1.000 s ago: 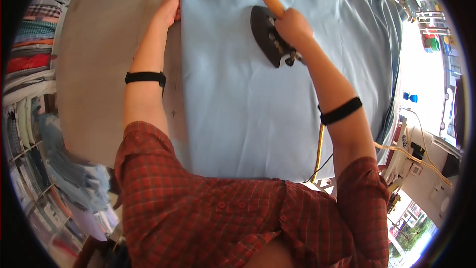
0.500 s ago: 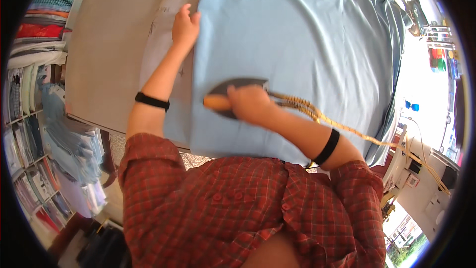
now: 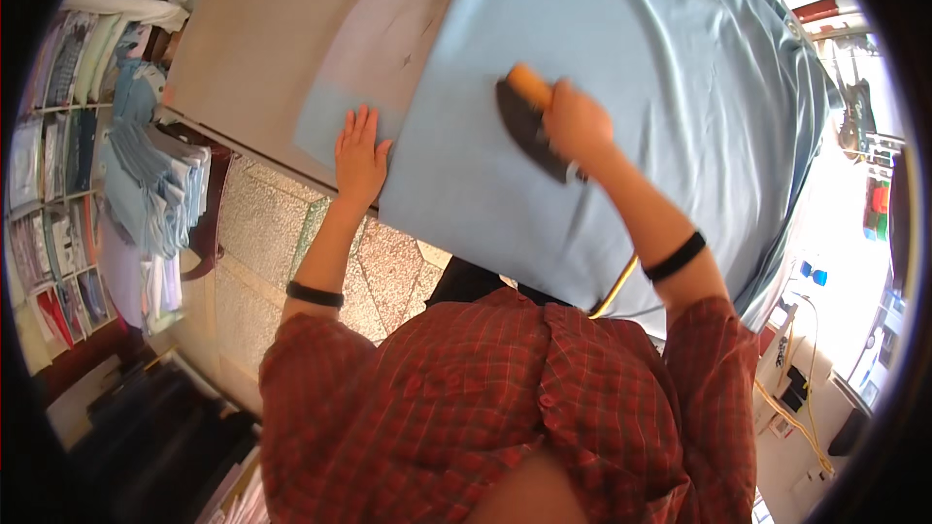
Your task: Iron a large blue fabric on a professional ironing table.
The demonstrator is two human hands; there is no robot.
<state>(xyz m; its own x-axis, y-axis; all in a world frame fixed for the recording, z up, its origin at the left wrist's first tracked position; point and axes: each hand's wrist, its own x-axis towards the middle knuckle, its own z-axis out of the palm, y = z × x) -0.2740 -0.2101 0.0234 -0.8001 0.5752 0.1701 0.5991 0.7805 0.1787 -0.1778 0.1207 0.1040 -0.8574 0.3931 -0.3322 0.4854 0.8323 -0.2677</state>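
A large light-blue cloth (image 3: 485, 165) lies over the table, smooth along its left part and rippled toward the right. My right hand (image 3: 580, 124) grips an iron (image 3: 532, 131) with an orange handle and a dark body, out over the middle of the cloth. Whether its sole touches the fabric I cannot tell. My left hand (image 3: 361, 160) lies flat with fingers stretched out, beside the cloth's left edge, on a bluish patch of the pale strip (image 3: 374, 49) that covers the table there.
The brown table cover (image 3: 233, 58) stretches to the left, its near edge above a speckled floor (image 3: 379, 257). Folded garments fill shelves (image 3: 58, 194) at far left, with blue clothes (image 3: 155, 184) hanging beside them. A yellow cord (image 3: 616, 286) runs below my right forearm.
The iron has moved up and right across the cloth and turned. My left hand has come nearer to me along the cloth's edge and flattened. The whole view has shifted and tilted.
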